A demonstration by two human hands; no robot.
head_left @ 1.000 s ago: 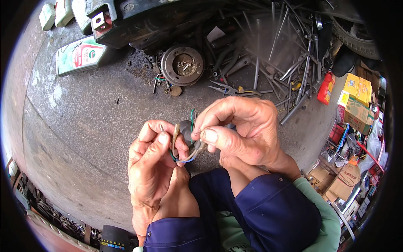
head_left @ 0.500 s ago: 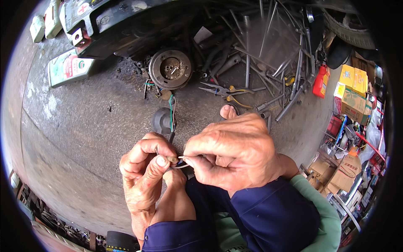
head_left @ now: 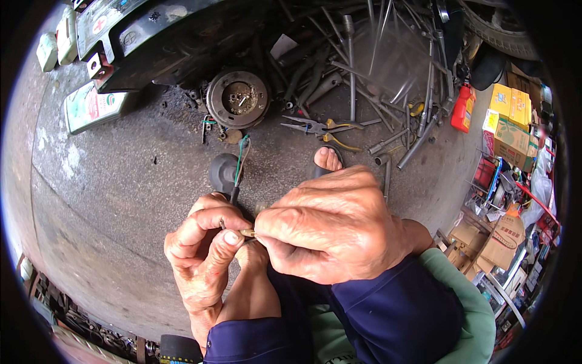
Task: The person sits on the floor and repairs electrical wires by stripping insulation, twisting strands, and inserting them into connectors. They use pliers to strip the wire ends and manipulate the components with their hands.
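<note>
My left hand [head_left: 197,261] pinches a small tan wire connector [head_left: 247,233] between thumb and forefinger. Against its other end my right hand [head_left: 333,224] is closed, fingertips pressed together; the wire end they were holding is now hidden. A black-sleeved cable [head_left: 234,195] runs up from beside my left fingers and splits into thin green and pale wires [head_left: 242,159]. Behind these wires a round black part [head_left: 224,172] is on the floor. My two hands meet just above my lap.
Ahead lies a round metal housing [head_left: 238,100] with debris inside. Yellow-handled pliers [head_left: 327,127] and several metal bars and wrenches [head_left: 353,79] are scattered to its right. A bottle [head_left: 94,108] lies far left; a red bottle [head_left: 463,108] and boxes [head_left: 514,142] are at right.
My right fingertips have moved left, up against the connector in my left hand. The pale wire that showed between the hands is covered. The whole view has shifted slightly.
</note>
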